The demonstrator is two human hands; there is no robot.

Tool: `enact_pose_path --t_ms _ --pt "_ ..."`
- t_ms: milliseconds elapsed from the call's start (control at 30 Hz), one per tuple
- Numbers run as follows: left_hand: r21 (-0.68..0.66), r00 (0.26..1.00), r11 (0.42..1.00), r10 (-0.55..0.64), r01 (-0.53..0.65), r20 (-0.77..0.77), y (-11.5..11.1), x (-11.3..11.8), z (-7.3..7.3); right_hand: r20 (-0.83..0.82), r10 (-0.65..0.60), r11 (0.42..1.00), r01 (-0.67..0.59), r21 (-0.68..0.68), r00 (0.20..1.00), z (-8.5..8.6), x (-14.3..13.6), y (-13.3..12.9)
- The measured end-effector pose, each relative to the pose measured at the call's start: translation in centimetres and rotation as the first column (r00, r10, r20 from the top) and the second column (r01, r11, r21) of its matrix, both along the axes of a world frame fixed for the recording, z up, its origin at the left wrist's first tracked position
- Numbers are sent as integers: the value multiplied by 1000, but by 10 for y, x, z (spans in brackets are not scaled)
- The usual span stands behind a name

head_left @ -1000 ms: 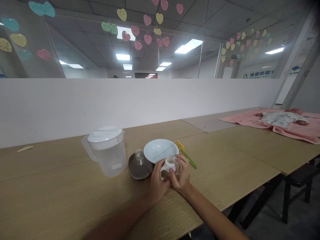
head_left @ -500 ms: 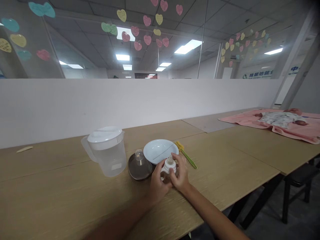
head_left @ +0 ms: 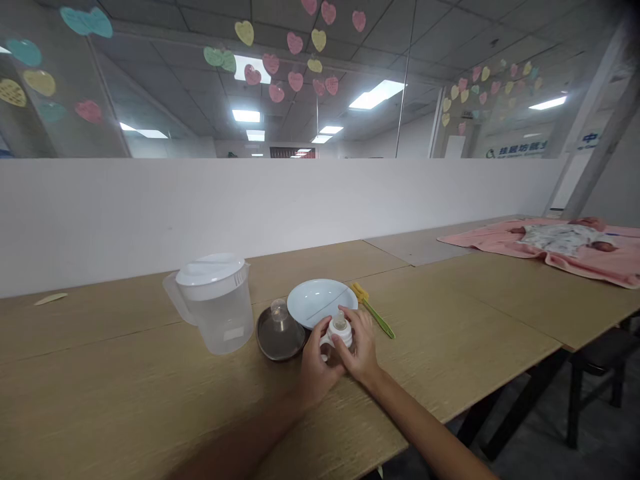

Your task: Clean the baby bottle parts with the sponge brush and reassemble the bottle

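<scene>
1. Your left hand is curled round the left side of the bottle, holding it upright over the near part of the worktop, just on the near side of the bowl.
2. Your right hand is closed on the bottle from the right, its thumb on the ring and a fingertip at the teat.
3. As for progress, the ring and teat sit on the bottle, so that part looks assembled. You have the cap off, on the tray. Whether the ring is tight or loose, you cannot tell from here, so what is left is unclear.
4. Under your fingers, the ring is smooth, opaque white plastic. The teat is see-through and tapers upward; the bottle's body looks clear, though your hands hide most of it.
5. Left of your hands, the cap is clear and rounded, and the tray is dark and shiny with a raised rim. The bowl beyond is glossy, white and shallow.
6. Farther left you have the jug, translucent plastic with a white lid. Right of the bowl lies the brush, yellow-headed and green-handled.
7. Far right, a doll lies on a soft pink towel.
</scene>
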State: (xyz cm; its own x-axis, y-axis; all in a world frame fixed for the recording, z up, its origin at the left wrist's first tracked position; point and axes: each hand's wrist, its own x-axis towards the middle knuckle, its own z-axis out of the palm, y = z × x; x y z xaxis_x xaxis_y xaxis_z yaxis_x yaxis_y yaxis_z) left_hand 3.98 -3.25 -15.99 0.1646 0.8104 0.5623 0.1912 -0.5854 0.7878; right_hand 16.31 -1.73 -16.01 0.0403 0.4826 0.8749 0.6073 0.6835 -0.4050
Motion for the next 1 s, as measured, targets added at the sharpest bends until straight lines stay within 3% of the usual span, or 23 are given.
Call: enact_pose_path --t_ms 200,467,700,833,933,1000 --pt "14 1000 1000 -25 25 14 0 0 1 48 90 995 -92 27 995 2 2 0" --pt "1 1000 1000 -5 6 -6 -2 0 9 -36 31 1000 -31 -4 999 2 -1 -1" --pt "-54 998 998 -27 24 -60 4 -2 8 -18 73 997 -73 1 997 -3 1 4" --pt "-211 954 969 -178 128 -241 9 -18 40 -4 77 997 -77 3 997 -5 2 8" --pt "-337 821 911 -373 236 -432 17 -44 77 -3 70 998 -70 -2 998 -6 2 9" --pt "-285 766 942 -313 177 -561 26 -63 96 -3 69 998 -69 -12 998 -7 2 9"
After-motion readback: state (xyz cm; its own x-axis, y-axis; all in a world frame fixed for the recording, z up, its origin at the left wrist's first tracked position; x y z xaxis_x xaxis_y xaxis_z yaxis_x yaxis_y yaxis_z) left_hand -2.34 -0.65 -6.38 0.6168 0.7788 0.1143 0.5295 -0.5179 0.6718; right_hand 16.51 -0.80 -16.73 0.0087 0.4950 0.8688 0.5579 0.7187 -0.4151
